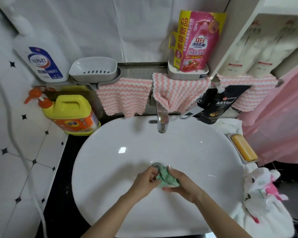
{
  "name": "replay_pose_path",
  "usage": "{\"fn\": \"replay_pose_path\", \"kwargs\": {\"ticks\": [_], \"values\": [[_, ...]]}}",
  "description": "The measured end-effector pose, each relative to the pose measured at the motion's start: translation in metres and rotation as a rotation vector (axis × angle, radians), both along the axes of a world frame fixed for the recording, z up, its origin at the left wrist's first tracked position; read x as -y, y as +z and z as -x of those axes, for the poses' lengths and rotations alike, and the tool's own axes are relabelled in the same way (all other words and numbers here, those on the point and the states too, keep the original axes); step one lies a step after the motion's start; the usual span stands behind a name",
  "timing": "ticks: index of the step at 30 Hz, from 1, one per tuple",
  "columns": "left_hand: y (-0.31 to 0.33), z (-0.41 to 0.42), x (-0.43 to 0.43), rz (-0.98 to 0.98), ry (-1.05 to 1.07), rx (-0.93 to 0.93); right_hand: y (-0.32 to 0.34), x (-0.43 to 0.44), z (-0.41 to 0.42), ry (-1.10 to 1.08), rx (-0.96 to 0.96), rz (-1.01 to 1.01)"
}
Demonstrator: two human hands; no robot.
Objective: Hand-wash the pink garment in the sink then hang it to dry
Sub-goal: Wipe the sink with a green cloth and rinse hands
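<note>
A: Largest entry?
B: Sink (pixel 110 152), a white oval basin in a dark table. Its near rim is cut off at the bottom edge. The drain (pixel 156 164) is partly hidden behind the left hand.
A: Next.
B: Pink curtain (pixel 279 117), cropped at the right. Striped cloths (pixel 124 98), pink and white, hang behind the faucet (pixel 162 121).
A: Containers, with writing?
B: Pink pouch (pixel 199 43): reads "New" and "立白", small print illegible. Yellow jug (pixel 70 114): orange label, "奇强". White bottle (pixel 43 64): blue label, too blurred to read. Black pouch (pixel 215 103): text unclear.
A: Hands?
B: Left hand (pixel 144 182): fingers curled, pinching one end of the garment. Right hand (pixel 181 184): fingers wrapped over the other end, thumb below.
A: The garment?
B: Garment (pixel 167 177): bunched, looks mint green here, low in the basin just beside the drain. Its long axis runs from the drain toward the near right. Much of it is covered, so its form cannot be told.
A: Smallest?
B: Soap bar (pixel 243 149), orange, in a dish at the sink's right rim.
</note>
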State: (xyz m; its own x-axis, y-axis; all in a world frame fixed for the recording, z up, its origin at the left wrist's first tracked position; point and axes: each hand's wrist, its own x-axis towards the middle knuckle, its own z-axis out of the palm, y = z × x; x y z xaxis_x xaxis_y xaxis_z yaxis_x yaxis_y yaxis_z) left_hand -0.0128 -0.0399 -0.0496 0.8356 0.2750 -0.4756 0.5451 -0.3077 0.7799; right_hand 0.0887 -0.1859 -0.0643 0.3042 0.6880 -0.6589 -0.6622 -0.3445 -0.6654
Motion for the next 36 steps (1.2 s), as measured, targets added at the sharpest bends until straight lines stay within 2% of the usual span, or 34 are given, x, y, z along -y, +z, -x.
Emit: {"fn": "replay_pose_path", "kwargs": {"ticks": [4,7,10,12,14,15,17,19,20,23,30,33,36], "values": [[0.004,-0.009,0.018,-0.047,0.133,0.083,0.004,-0.008,0.013,-0.26,-0.209,-0.11],[0.006,-0.012,0.037,-0.117,0.253,0.185,-0.004,-0.014,0.02,-0.494,-0.218,-0.097],[0.005,-0.006,0.048,-0.357,-0.025,0.162,-0.013,-0.019,0.021,-0.643,-0.165,-0.021],[0.001,-0.001,0.049,-0.441,-0.227,0.158,-0.013,-0.017,0.02,-0.603,-0.145,0.024],[-0.006,0.0,0.043,-0.42,-0.388,0.146,-0.014,-0.012,0.018,-0.523,-0.117,0.096],[-0.009,0.0,0.039,-0.344,-0.412,0.136,-0.016,-0.008,0.016,-0.511,-0.103,0.137],[-0.015,-0.005,0.023,-0.166,-0.176,0.095,-0.02,-0.002,0.012,-0.57,-0.094,0.222],[-0.034,-0.012,0.001,-0.304,0.006,0.033,-0.025,0.005,0.007,-0.689,-0.113,0.294],[-0.044,-0.014,-0.009,-0.434,-0.066,-0.025,-0.027,0.008,0.006,-0.729,-0.119,0.32],[-0.073,-0.022,-0.021,-0.636,-0.371,-0.171,-0.031,0.02,0.006,-0.723,-0.141,0.328],[-0.095,-0.051,-0.013,-0.75,-0.536,-0.296,-0.037,0.033,0.014,-0.73,-0.288,0.176],[-0.096,-0.057,-0.011,-0.7,-0.484,-0.278,-0.035,0.03,0.015,-0.657,-0.349,0.101],[-0.086,-0.051,-0.014,-0.602,-0.252,-0.131,-0.03,0.019,0.013,-0.604,-0.375,0.062]]}}
